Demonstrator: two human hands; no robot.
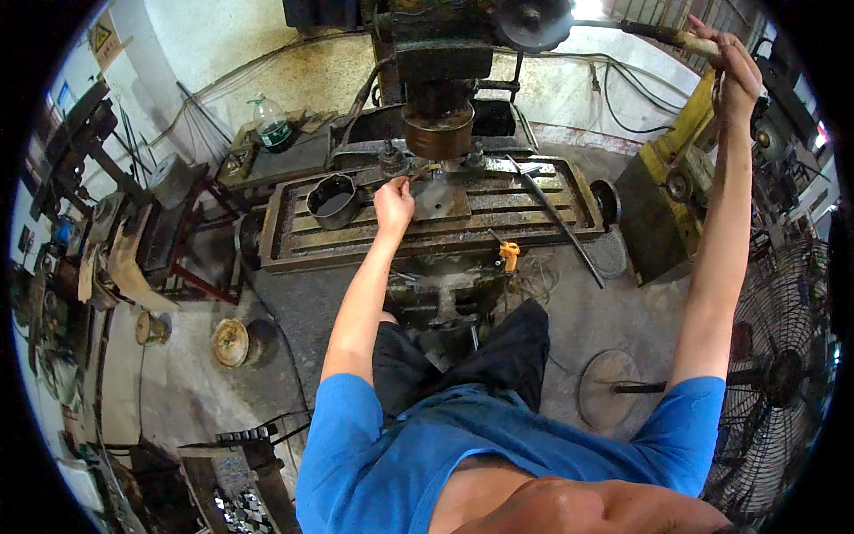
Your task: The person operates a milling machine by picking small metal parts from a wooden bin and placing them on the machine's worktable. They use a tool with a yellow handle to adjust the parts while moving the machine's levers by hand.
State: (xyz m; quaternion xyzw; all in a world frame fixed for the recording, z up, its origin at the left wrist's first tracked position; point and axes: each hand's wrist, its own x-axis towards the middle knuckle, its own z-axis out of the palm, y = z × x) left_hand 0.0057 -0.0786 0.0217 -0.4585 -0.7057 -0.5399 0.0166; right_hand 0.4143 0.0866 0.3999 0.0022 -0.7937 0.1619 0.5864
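Observation:
My left hand reaches over the slotted metal machine table, fingers pinched together close to the spindle. What they hold, if anything, is too small to make out. Just beyond is the round, rusty brown spindle head, above a flat metal plate on the table. Up at the far right, my right hand is wrapped round the tan grip of a long lever, which runs to the machine's round hub. A dark pot of liquid stands left of my left hand.
A long metal bar lies across the table's right side, overhanging its front edge. An orange air-gun-like tool hangs at the front edge. A large fan stands by my right arm. A plastic bottle sits at the back left.

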